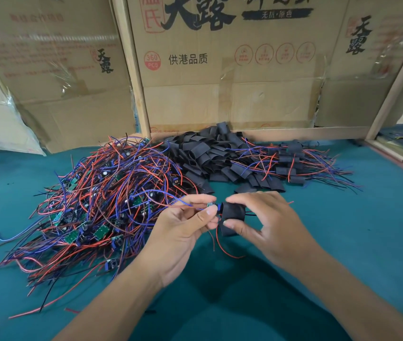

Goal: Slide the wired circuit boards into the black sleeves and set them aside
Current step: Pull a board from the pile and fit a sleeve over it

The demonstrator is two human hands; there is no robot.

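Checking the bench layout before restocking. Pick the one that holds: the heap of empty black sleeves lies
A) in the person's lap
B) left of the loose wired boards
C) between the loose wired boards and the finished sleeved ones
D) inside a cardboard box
C: the heap of empty black sleeves lies on the green table, with the loose wired boards to its left and the finished sleeved ones to its right.

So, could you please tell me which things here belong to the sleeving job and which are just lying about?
Part of the job:
- left hand pinching a circuit board
- right hand holding a black sleeve
- pile of wired boards
- heap of empty sleeves
- finished sleeved boards

Just lying about:
- cardboard boxes
- wooden frame
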